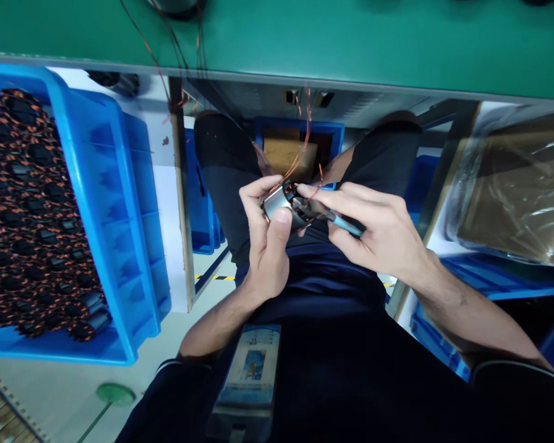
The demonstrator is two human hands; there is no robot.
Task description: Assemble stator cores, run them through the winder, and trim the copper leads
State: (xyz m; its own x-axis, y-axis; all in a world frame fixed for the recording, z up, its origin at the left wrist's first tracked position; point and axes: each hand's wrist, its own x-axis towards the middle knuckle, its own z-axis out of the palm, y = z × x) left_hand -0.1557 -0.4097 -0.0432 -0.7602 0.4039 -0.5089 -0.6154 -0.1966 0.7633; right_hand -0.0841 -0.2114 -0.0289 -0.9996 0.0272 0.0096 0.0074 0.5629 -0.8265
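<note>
Near the middle of the head view, my left hand (268,246) grips a metal motor stator (277,202) with black end parts, thumb on its silvery side. Copper wires (300,161) rise from the stator's upper end. My right hand (378,227) is closed around cutters or pliers with a light blue handle (347,224). The tool's dark jaws reach the stator's right side, and my right fingertips lie by its top, next to a reddish loose wire. Exactly what the jaws touch is too small to tell.
A green tabletop (351,49) spans the top, with wires hanging over its edge. At the left, a blue crate (87,184) holds several stators. A plastic-wrapped cardboard box (521,184) stands at the right. Below the table is a blue bin (339,132) between my knees.
</note>
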